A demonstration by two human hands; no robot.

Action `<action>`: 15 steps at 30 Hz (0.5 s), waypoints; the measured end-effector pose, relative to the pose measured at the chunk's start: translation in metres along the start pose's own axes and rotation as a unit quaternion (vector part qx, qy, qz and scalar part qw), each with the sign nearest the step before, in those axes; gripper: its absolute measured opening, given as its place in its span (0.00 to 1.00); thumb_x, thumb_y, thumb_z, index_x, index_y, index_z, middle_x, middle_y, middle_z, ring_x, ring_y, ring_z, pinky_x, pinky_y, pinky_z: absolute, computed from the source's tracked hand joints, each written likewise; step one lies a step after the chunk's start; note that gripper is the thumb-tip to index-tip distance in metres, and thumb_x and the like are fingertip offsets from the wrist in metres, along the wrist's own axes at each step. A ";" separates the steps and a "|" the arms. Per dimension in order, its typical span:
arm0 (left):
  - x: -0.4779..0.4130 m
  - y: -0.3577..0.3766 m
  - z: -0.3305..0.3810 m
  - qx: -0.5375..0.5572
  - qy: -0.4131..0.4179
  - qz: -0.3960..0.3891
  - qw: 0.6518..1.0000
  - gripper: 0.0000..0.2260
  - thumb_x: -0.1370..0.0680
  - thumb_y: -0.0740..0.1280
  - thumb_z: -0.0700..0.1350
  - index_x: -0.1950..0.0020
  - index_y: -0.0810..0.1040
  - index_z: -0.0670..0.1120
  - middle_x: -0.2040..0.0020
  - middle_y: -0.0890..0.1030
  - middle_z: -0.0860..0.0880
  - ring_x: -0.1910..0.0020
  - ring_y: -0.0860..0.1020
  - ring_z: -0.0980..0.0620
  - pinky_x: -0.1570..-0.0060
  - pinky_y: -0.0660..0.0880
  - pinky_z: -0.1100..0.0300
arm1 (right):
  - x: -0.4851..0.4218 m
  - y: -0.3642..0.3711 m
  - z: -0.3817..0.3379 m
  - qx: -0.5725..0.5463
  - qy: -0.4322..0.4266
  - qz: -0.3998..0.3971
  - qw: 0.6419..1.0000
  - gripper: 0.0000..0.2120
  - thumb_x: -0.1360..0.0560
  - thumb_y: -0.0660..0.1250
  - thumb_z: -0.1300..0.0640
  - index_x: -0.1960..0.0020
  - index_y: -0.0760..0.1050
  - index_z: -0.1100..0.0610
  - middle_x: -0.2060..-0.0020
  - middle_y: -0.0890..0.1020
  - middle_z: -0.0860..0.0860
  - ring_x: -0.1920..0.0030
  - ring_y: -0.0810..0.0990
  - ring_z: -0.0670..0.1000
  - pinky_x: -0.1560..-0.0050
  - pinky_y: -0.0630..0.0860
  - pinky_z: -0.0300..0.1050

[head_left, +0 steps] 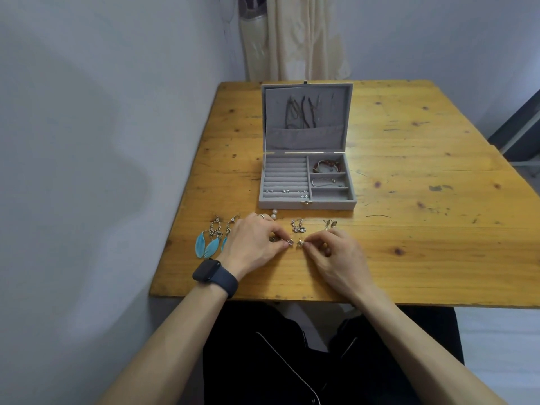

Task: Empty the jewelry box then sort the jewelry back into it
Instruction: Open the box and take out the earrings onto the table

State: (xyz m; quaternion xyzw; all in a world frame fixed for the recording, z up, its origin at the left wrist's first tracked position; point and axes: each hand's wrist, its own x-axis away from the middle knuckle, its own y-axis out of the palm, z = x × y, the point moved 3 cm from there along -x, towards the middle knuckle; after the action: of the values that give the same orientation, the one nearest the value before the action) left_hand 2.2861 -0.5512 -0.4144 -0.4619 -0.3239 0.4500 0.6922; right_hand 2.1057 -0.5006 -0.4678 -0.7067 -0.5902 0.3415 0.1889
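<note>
The grey velvet jewelry box [306,204] stands open mid-table, lid upright with necklaces [304,115] hung inside. Small studs [285,190] sit in its ring rolls, a reddish bracelet [327,166] and a silver chain [324,182] in the right compartments. In front of the box, my left hand [251,244] pinches a small earring [290,242] and my right hand [336,252] pinches its twin [300,244], both low over the table. Blue feather earrings [207,244] lie left of my left hand. Pearl pieces [274,214], a silver earring pair [297,226] and another pair [330,223] lie nearby.
The yellow wooden table [409,229] stands against a white wall on its left. A cream curtain [292,36] hangs behind the table. My left wrist carries a dark smartwatch [213,274]. The table's near edge lies just below my wrists.
</note>
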 end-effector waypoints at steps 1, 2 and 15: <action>0.000 0.000 0.000 0.000 0.000 -0.002 1.000 0.09 0.24 0.70 0.58 0.47 0.85 0.58 0.43 0.82 0.55 0.41 0.73 0.52 0.40 0.69 0.52 | 0.000 0.000 0.000 0.001 0.000 0.001 1.000 0.03 0.26 0.74 0.53 0.53 0.84 0.50 0.60 0.80 0.45 0.61 0.76 0.46 0.57 0.78 0.49; 0.000 0.000 0.000 -0.001 0.000 -0.002 1.000 0.09 0.24 0.70 0.58 0.47 0.85 0.58 0.44 0.82 0.55 0.41 0.74 0.52 0.40 0.69 0.53 | 0.000 0.000 0.000 0.002 0.001 0.001 1.000 0.03 0.26 0.74 0.53 0.53 0.85 0.50 0.60 0.80 0.45 0.61 0.76 0.46 0.57 0.78 0.48; -0.005 -0.012 -0.006 0.030 0.006 0.012 0.999 0.10 0.26 0.72 0.58 0.47 0.84 0.57 0.48 0.83 0.57 0.46 0.76 0.57 0.43 0.74 0.55 | 0.000 -0.013 -0.009 -0.058 0.024 0.002 0.998 0.05 0.26 0.74 0.56 0.50 0.84 0.50 0.59 0.80 0.45 0.63 0.77 0.42 0.60 0.69 0.29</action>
State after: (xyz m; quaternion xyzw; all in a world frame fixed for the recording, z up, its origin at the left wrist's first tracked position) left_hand 2.2930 -0.5599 -0.4055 -0.4471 -0.3004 0.4652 0.7025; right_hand 2.1029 -0.4961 -0.4529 -0.7256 -0.6027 0.2901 0.1614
